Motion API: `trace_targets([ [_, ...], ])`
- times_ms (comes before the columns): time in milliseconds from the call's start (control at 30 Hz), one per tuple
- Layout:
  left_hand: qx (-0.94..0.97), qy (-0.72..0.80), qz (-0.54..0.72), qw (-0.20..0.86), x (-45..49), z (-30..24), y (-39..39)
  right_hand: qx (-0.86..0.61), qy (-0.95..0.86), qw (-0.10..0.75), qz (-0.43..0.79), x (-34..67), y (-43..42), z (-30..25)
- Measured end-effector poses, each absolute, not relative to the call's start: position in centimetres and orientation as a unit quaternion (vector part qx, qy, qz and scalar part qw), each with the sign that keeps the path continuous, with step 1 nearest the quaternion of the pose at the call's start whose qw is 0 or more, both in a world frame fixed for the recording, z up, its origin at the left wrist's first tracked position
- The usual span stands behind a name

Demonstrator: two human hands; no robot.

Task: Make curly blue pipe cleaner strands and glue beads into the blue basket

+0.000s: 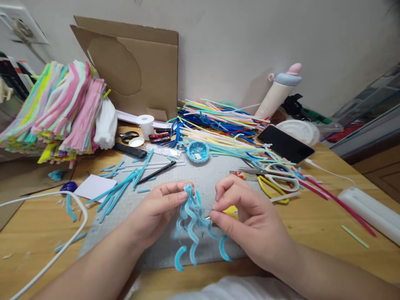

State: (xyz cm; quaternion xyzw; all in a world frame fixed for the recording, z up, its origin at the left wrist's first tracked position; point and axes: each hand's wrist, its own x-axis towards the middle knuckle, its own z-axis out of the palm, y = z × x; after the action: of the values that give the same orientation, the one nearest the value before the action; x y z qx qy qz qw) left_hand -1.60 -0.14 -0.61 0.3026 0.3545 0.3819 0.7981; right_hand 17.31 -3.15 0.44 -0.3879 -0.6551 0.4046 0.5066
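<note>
My left hand [164, 204] pinches the gathered top of a bunch of light blue pipe cleaners [192, 216] between thumb and fingers. Wavy, curled strands hang from it over the grey cutting mat [156, 254]. To the right of the bunch, my right hand [239, 210] is closed, thumb against index finger, on a fine strand that reaches toward the blue curls; whether it is wire or thread I cannot tell. Something yellow [231, 211] shows partly behind my right fingers. Beyond both hands sits a small round blue fuzzy bowl [198, 151].
Cut blue pipe-cleaner pieces [117, 191] and a black pen [158, 171] lie left of my hands. White-handled scissors [281, 175] and yellow-handled pliers [273, 189] lie right. Behind are pipe-cleaner piles [218, 121], a phone [286, 143], and a bottle [278, 91]. A white cable [78, 229] loops at left.
</note>
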Motion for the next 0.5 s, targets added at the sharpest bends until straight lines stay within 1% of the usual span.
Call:
trace_targets([
  [133, 0.285, 0.357, 0.373, 0.808, -1.64, -0.60, -0.32, -0.385, -0.671, 0.501, 0.389, 17.00, -3.74, 0.36],
  [333, 0.278, 0.353, 0.374, 0.811, -1.44, -0.84, -0.52, -0.397, -0.654, 0.508, 0.395, 16.47, -4.10, 0.25],
  [500, 0.265, 0.351, 0.396, 0.806, -1.25, -0.79, -0.49, -0.396, -0.602, 0.533, 0.444, 16.52, -4.10, 0.12],
])
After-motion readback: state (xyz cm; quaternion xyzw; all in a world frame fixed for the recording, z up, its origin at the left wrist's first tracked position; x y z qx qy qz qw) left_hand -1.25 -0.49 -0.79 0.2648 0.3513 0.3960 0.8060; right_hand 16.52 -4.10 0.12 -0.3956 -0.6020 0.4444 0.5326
